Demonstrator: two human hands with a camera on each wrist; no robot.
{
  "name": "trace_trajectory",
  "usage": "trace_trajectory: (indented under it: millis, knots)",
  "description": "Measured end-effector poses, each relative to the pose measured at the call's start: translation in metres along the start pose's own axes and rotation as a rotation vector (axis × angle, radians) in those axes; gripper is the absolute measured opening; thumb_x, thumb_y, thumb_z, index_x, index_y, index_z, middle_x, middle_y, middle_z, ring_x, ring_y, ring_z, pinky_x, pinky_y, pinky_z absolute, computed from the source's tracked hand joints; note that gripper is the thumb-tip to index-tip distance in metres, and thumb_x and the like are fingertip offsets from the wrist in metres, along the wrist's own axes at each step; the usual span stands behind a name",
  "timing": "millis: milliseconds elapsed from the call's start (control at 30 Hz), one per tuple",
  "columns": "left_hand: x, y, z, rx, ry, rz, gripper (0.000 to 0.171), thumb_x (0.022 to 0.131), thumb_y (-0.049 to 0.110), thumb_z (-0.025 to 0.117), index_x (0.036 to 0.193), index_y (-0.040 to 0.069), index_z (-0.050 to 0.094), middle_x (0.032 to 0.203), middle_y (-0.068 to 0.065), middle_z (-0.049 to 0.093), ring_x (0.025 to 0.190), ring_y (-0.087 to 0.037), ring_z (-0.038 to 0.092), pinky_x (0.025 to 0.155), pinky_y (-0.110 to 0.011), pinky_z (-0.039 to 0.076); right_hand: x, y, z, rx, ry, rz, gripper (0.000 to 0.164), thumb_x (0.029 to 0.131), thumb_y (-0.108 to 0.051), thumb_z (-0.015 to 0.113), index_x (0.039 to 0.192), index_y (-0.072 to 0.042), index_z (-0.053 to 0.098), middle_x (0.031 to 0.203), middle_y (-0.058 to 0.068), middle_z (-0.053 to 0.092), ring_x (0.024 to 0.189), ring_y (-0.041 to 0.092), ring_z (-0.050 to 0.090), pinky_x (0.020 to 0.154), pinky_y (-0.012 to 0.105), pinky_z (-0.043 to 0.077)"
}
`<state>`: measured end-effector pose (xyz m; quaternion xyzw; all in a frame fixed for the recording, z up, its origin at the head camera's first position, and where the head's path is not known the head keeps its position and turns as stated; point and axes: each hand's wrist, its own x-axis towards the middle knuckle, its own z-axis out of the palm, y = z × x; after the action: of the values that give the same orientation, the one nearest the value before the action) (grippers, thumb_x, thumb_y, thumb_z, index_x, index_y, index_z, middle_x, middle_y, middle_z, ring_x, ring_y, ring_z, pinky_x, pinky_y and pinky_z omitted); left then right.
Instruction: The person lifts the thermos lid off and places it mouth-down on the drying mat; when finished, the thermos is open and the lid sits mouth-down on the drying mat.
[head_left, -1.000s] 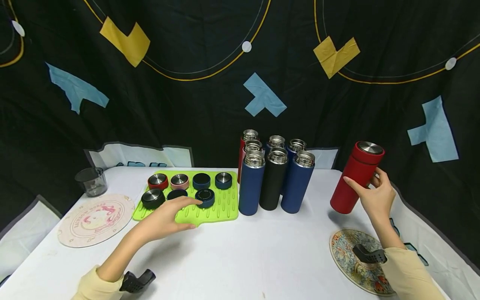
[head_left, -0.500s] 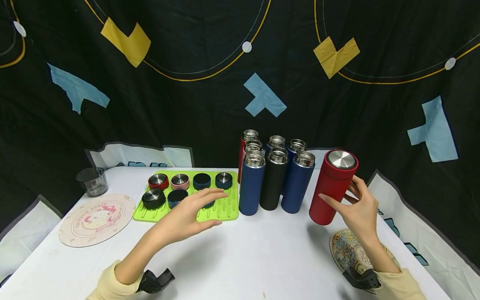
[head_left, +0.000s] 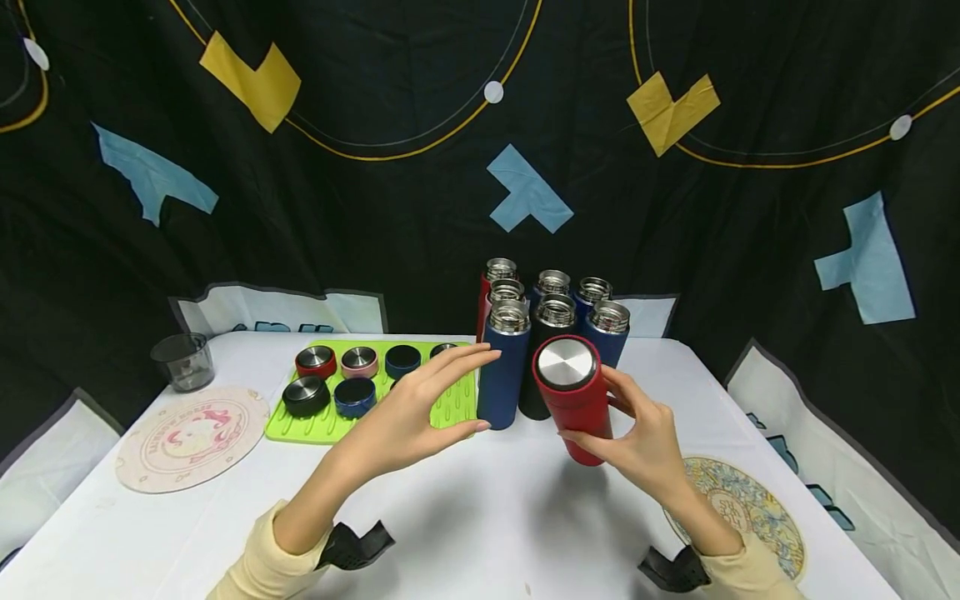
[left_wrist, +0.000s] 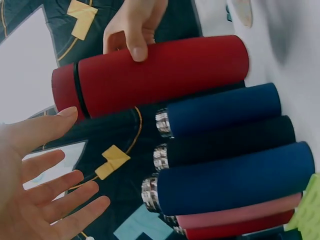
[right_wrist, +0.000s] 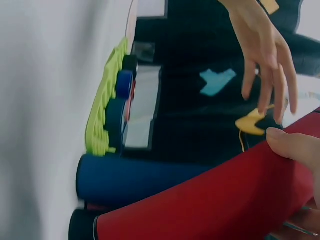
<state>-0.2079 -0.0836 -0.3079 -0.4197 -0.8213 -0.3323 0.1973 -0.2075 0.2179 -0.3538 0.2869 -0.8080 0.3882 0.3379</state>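
Observation:
My right hand (head_left: 637, 433) grips a red thermos bottle (head_left: 581, 412) round its side, thumb toward me. The bottle is lifted over the table and tilted, its lid on, with a steel disc on top. In the left wrist view a black ring parts the lid from the red body (left_wrist: 160, 70). My left hand (head_left: 420, 408) is held in the air to the left of the bottle, fingers spread and holding nothing. Behind stand several lidless bottles with bare steel necks, among them a blue one (head_left: 501, 375) and a black one (head_left: 536, 400).
A green ribbed mat (head_left: 457, 404) at the left back bears several lids, such as a red lid (head_left: 316, 362) and a black lid (head_left: 306, 397). Near it are a round pink mat (head_left: 191, 442) and a clear cup (head_left: 183, 364). A patterned round mat (head_left: 750, 500) lies at the right.
My right hand has brought the red thermos bottle leftward from the far right, its top tipping toward me. My left hand has moved right, away from the lids on the green mat.

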Motion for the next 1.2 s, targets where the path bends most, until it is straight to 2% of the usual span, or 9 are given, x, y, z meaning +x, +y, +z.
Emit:
trace_trajectory:
  millis: [133,267,467,667,767,867,1000,1067,1200]
  knots:
    - [0.005,0.004,-0.001,-0.029,0.010,0.000,0.078,0.079,0.028,0.081,0.146,0.023,0.042,0.148,0.003,0.039,0.134,-0.016,0.040,0.096,-0.041,0.048,0.007,-0.008,0.016,0.026,-0.062,-0.052,0.084,0.056,-0.012,0.094,0.130,-0.006,0.055,0.113,0.006,0.068,0.099,0.018,0.066,0.082,0.022,0.054]
    - [0.007,0.006,-0.002,-0.064,0.016,-0.001,0.082,0.077,0.020,0.083,0.146,0.021,0.041,0.149,0.002,0.038,0.133,-0.016,0.040,0.096,-0.039,0.048,0.015,-0.015,0.031,0.046,-0.125,-0.106,0.082,0.060,-0.017,0.094,0.132,-0.008,0.055,0.116,0.005,0.067,0.101,0.017,0.065,0.083,0.027,0.055]
    - [0.004,0.007,-0.006,-0.054,-0.020,-0.007,0.087,0.073,0.014,0.085,0.147,0.019,0.040,0.148,0.001,0.039,0.132,-0.016,0.039,0.093,-0.034,0.050,0.026,-0.021,0.047,0.016,-0.192,-0.170,0.080,0.062,-0.024,0.093,0.131,-0.010,0.056,0.119,0.003,0.065,0.101,0.016,0.064,0.081,0.032,0.056]
    - [0.001,0.006,-0.012,-0.016,-0.026,0.024,0.076,0.069,0.009,0.087,0.137,0.014,0.053,0.137,-0.003,0.050,0.121,-0.017,0.050,0.087,-0.030,0.053,0.029,-0.023,0.051,-0.049,-0.225,-0.190,0.078,0.061,-0.029,0.093,0.130,-0.014,0.058,0.117,0.001,0.066,0.100,0.016,0.064,0.078,0.033,0.056]
    - [0.001,0.006,-0.012,-0.026,0.006,0.058,0.070,0.068,0.011,0.089,0.130,0.011,0.057,0.130,-0.003,0.054,0.114,-0.016,0.054,0.085,-0.028,0.054,0.031,-0.020,0.050,-0.001,-0.274,-0.187,0.078,0.064,-0.030,0.091,0.133,-0.015,0.056,0.120,0.001,0.065,0.101,0.015,0.063,0.079,0.032,0.056]
    - [0.000,0.005,-0.013,-0.062,0.038,0.081,0.069,0.068,0.013,0.089,0.129,0.011,0.058,0.129,-0.002,0.055,0.112,-0.014,0.055,0.084,-0.028,0.054,0.034,-0.018,0.047,0.123,-0.349,-0.166,0.079,0.067,-0.024,0.090,0.136,-0.013,0.053,0.122,0.003,0.063,0.102,0.017,0.062,0.080,0.032,0.055]
    - [0.001,0.003,-0.013,-0.127,0.056,0.057,0.070,0.069,0.015,0.089,0.131,0.013,0.057,0.130,-0.001,0.055,0.110,-0.013,0.057,0.082,-0.028,0.055,0.040,-0.029,0.039,0.279,-0.393,-0.110,0.076,0.065,-0.009,0.090,0.132,-0.004,0.055,0.119,0.010,0.064,0.097,0.020,0.063,0.077,0.033,0.056]
    - [0.001,0.003,-0.012,-0.148,0.057,0.033,0.071,0.069,0.015,0.089,0.132,0.014,0.057,0.131,-0.001,0.056,0.109,-0.014,0.057,0.081,-0.028,0.055,0.042,-0.037,0.034,0.298,-0.384,-0.101,0.074,0.063,-0.004,0.090,0.129,0.000,0.057,0.115,0.013,0.066,0.093,0.021,0.064,0.074,0.033,0.057]
    - [0.001,0.003,-0.011,-0.147,0.059,0.004,0.071,0.069,0.015,0.088,0.134,0.015,0.057,0.132,-0.001,0.056,0.111,-0.015,0.058,0.082,-0.028,0.055,0.044,-0.045,0.030,0.262,-0.368,-0.106,0.072,0.061,-0.003,0.090,0.125,0.005,0.059,0.112,0.015,0.068,0.089,0.019,0.065,0.071,0.030,0.057]
